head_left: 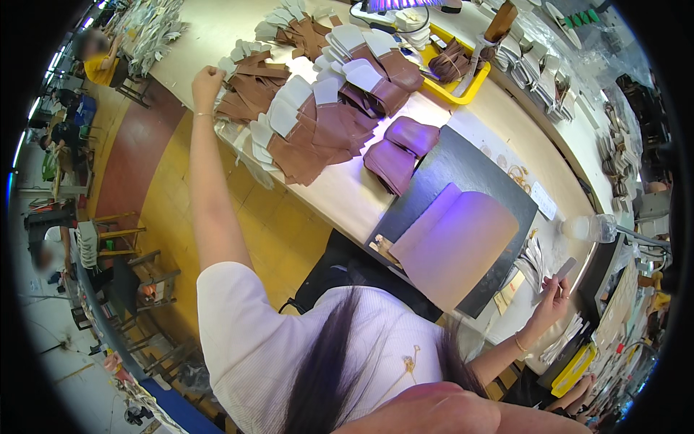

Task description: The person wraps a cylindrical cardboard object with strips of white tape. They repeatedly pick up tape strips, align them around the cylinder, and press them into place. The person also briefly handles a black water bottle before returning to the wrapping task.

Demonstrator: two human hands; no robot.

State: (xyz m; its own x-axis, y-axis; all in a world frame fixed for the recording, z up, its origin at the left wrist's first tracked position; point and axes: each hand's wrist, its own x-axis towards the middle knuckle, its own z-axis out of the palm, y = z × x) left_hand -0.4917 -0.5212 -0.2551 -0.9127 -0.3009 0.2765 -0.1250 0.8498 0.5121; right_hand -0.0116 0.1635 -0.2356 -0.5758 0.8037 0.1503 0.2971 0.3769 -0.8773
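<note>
My left hand (207, 90) reaches out to the far left edge of the table, fingers closed at a pile of brown strap pieces (254, 85) with pale tabs. What lies between those fingers, if anything, is hidden. In my right hand (553, 302), at the right, is a flat grey strip (566, 268) pointing up. Between my arms a tan sheet (459, 246) with a curled edge lies on a black mat (470, 163). Just beyond the mat sit two stacks of brown leather pieces (390, 166), tinted purple by the lamp.
Large fanned piles of brown pieces with pale ends (311, 134) cover the table's left part. A yellow tray (463, 90) holds coiled brown cord. A clear plastic bottle (589, 228) stands at the right. People sit at benches beyond the aisle (137, 145).
</note>
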